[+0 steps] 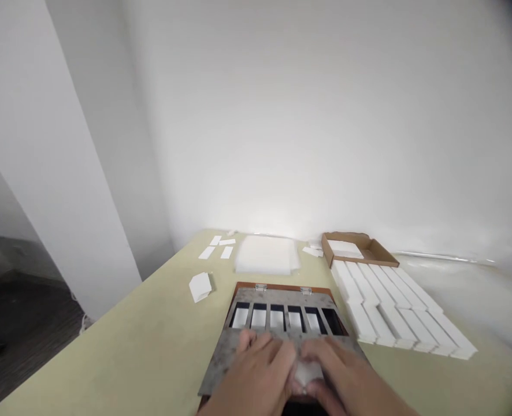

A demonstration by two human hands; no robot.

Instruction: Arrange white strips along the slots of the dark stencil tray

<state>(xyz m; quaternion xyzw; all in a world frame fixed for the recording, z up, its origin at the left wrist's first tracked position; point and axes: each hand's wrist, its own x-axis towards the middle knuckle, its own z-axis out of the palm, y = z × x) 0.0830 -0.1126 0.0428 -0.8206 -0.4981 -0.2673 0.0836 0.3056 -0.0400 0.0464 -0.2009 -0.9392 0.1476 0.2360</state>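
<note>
Left hand: fingers curled over the metal plate, against the white block; grip unclear;
Right hand: fingers curled around the block's right side; grip unclear;
Block: between the hands, at the plate's near edge;
Rest: cardboard tray, white bars near the table's right edge.

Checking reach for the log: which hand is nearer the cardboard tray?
Right. The right hand sits on the near edge of the metal frame, below and left of the cardboard tray. The left hand lies farther away on the frame.
</note>
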